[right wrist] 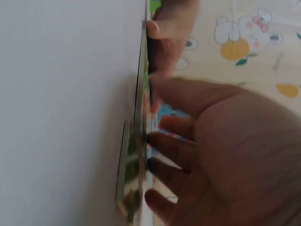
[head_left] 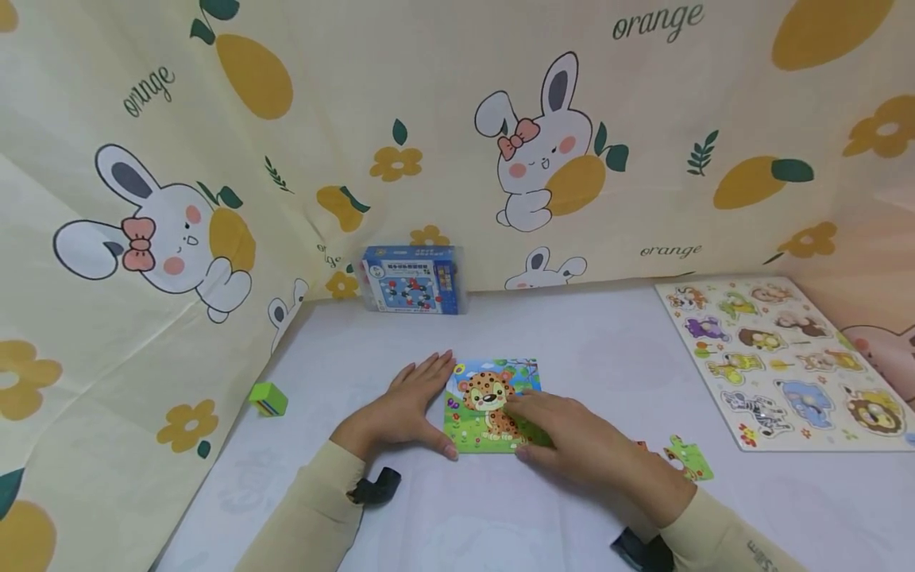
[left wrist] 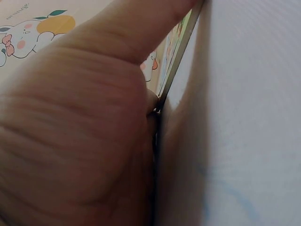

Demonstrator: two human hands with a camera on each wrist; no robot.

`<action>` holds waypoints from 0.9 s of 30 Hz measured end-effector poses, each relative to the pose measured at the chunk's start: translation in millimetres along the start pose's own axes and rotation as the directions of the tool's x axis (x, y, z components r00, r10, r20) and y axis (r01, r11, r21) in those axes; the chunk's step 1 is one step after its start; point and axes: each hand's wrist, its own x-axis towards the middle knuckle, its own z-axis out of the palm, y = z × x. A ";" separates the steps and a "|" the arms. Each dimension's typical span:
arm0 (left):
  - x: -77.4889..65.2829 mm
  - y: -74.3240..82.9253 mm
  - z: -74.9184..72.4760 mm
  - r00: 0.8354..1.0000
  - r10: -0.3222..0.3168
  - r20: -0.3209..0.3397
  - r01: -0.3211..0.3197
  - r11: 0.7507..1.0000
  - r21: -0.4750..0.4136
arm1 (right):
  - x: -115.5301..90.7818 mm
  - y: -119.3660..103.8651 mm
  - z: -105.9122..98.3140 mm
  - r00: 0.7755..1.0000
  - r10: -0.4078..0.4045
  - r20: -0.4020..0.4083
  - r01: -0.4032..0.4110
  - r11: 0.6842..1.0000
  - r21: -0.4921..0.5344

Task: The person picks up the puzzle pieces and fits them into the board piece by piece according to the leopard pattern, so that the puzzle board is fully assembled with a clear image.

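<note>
A square jigsaw puzzle (head_left: 468,433) with a cartoon leopard on a green and blue ground lies flat on the white table. Along its left edge rests my left hand (head_left: 407,413), fingers straight and thumb spread to the lower left corner. My right hand (head_left: 572,433) lies over the puzzle's right side, with relaxed fingertips touching the picture; it hides the lower right part. In the right wrist view those fingers (right wrist: 171,146) meet the puzzle's face. Loose puzzle pieces (head_left: 689,458) lie beside the right forearm, partly covered by it.
A wooden animal puzzle board (head_left: 775,365) lies at the right. At the back stands a blue box (head_left: 411,282) in clear packaging. A small green block (head_left: 268,399) sits on the left by the patterned cloth (head_left: 429,103), which rises behind the table.
</note>
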 end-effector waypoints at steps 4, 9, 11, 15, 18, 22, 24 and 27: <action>-1.2 1.0 1.1 1.000 -0.001 -0.006 0.001 1.000 -0.015 | -5.4 7.2 -1.3 0.999 0.028 -0.031 -0.022 0.983 0.183; -1.0 0.3 1.7 1.000 -0.002 -0.008 0.002 1.000 -0.004 | -15.2 15.0 -11.3 0.989 0.060 -0.136 -0.004 0.925 0.381; -0.9 0.6 0.8 1.000 -0.003 -0.006 0.003 1.000 0.001 | -21.1 18.1 -16.9 0.982 0.068 -0.174 0.019 0.892 0.452; -0.2 1.5 0.1 1.000 -0.009 -0.002 0.009 1.000 -0.001 | -35.0 29.6 -26.4 0.976 0.051 -0.212 0.091 0.789 0.608; 0.0 2.0 0.4 1.000 -0.014 0.001 0.014 1.000 -0.006 | -45.2 40.4 -31.8 0.981 0.023 -0.194 0.123 0.701 0.703; 0.1 2.1 0.9 1.000 -0.018 -0.002 0.018 1.000 -0.010 | -57.1 52.2 -34.4 0.986 0.011 -0.166 0.115 0.674 0.730; -0.3 2.3 0.7 1.000 -0.020 -0.004 0.020 1.000 -0.018 | -60.7 56.1 -33.0 0.987 0.012 -0.161 0.106 0.702 0.704; -1.0 2.7 0.0 1.000 -0.024 -0.003 0.024 0.999 -0.024 | -62.8 58.6 -28.7 0.988 0.024 -0.151 0.079 0.769 0.635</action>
